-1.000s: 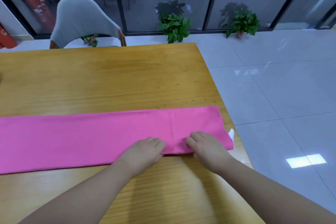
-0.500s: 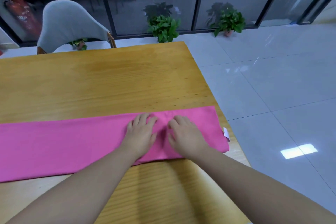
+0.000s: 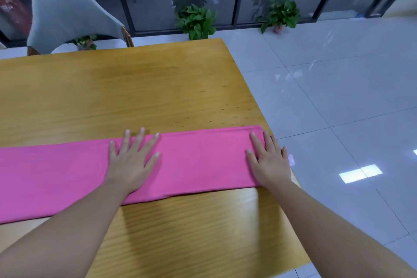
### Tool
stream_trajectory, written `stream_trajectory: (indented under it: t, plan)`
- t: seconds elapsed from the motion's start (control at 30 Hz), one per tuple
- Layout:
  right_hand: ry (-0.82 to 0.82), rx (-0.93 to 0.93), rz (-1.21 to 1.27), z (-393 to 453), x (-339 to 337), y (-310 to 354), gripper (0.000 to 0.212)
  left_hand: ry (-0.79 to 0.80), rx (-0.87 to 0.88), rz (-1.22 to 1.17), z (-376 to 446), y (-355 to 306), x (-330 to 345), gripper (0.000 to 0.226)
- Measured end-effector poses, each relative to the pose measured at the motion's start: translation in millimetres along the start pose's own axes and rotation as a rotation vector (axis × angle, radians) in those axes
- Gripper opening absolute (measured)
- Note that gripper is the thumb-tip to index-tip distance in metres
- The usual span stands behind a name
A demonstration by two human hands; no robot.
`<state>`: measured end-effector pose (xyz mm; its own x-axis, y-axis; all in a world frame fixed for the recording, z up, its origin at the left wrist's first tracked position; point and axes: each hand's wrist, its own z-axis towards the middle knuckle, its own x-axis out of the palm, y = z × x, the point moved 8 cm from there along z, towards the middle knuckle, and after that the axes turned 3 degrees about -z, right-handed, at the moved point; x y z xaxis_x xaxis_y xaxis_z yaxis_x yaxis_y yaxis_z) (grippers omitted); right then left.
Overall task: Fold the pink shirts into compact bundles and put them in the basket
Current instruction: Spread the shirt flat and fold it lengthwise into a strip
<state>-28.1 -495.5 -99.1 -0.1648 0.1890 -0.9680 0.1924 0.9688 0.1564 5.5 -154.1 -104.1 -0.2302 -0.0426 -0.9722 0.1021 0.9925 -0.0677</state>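
A pink shirt [image 3: 200,160], folded into one long flat strip, lies across the wooden table [image 3: 135,88] from the left edge of the view to the table's right edge. My left hand [image 3: 132,160] presses flat on the strip near its middle, fingers spread. My right hand [image 3: 268,162] lies flat on the strip's right end, at the table's right edge. A small white label [image 3: 291,160] sticks out beside my right hand. No basket is in view.
A grey chair [image 3: 65,16] stands behind the table at the far left. Two potted plants [image 3: 196,20] [image 3: 279,14] sit on the floor by the glass wall. White tiled floor [image 3: 338,97] lies to the right of the table.
Both hands moved from the strip's near edge onto its top, then slid apart: the left hand leftward, the right hand to the right end. Fingers are now spread flat.
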Motion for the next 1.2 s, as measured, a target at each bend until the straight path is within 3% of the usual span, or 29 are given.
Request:
stream_trajectory:
  t: [0.13, 0.23, 0.3, 0.37, 0.43, 0.57, 0.63, 0.73, 0.83, 0.97, 1.07, 1.13, 1.2]
  plan:
    - [0.011, -0.011, -0.027, -2, -11, -7, 0.052, 0.035, -0.02, 0.004, -1, -2, -3, 0.068]
    - [-0.261, -0.022, 0.007, -25, -42, 0, 0.044, 0.017, 0.108, -0.018, -13, -35, -1, 0.069]
    - [-0.377, 0.024, 0.089, -47, -47, -6, 0.024, 0.03, 0.225, -0.012, -26, -65, 7, 0.067]
    - [-0.288, 0.159, 0.357, -61, -42, -19, 0.014, 0.035, 0.268, -0.019, -34, -84, 11, 0.065]
    - [-0.12, 0.371, 0.638, -69, -22, -38, 0.022, 0.04, 0.282, -0.014, -36, -96, 14, 0.069]
    - [-0.052, 0.479, 0.798, -74, -10, -54, 0.024, 0.058, 0.274, -0.01, -34, -102, 15, 0.068]
    - [-0.015, 0.542, 0.914, -79, -7, -61, 0.038, 0.081, 0.26, -0.021, -34, -103, 15, 0.069]
    - [0.056, 0.614, 0.937, -88, -5, -69, 0.037, 0.085, 0.251, -0.069, -35, -111, 9, 0.085]
    - [0.04, 0.636, 0.968, -93, -9, -72, 0.038, 0.075, 0.413, -0.058, -42, -141, 5, 0.09]
    - [-0.006, 0.593, 1.141, -95, -11, -66, 0.042, 0.088, 0.679, 0.063, -62, -197, 4, 0.081]
    - [-0.054, 0.572, 1.264, -98, -9, -58, 0.05, -0.039, 0.771, 0.161, -67, -230, -3, 0.05]
    - [-0.099, 0.606, 1.355, -100, -6, -58, 0.043, -0.128, 0.807, 0.157, -66, -244, -7, 0.037]
    - [-0.117, 0.646, 1.484, -101, -2, -58, 0.032, -0.132, 0.729, 0.111, -58, -243, -19, 0.021]
